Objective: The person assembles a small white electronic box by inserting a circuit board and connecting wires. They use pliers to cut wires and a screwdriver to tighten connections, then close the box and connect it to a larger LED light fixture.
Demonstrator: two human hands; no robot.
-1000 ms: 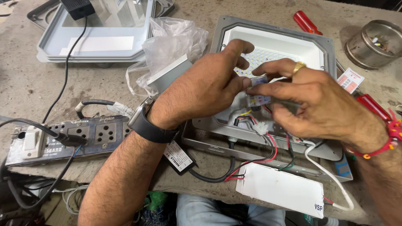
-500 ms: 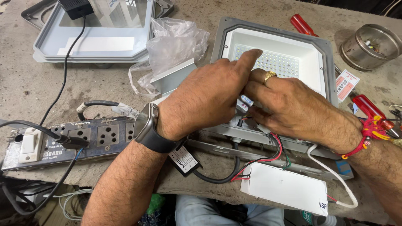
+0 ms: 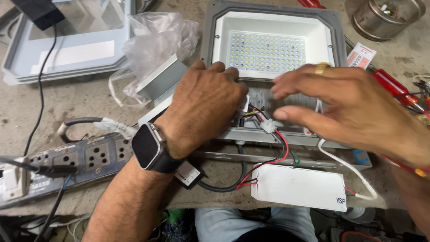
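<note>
Wiring step: left hand [image 3: 204, 107] curls shut over the floodlight [image 3: 268, 54] wires [image 3: 262, 117] just under its fingertips, right hand [image 3: 354, 107] hovers spread and empty beside; next calls for pinching the white connector [image 3: 270, 126].

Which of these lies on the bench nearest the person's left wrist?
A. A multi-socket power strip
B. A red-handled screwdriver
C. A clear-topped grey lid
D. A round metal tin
A: the power strip lies right beside the left hand and its watch-wearing wrist, while the red-handled screwdriver, the round metal tin and the grey lid all sit farther off.
</note>
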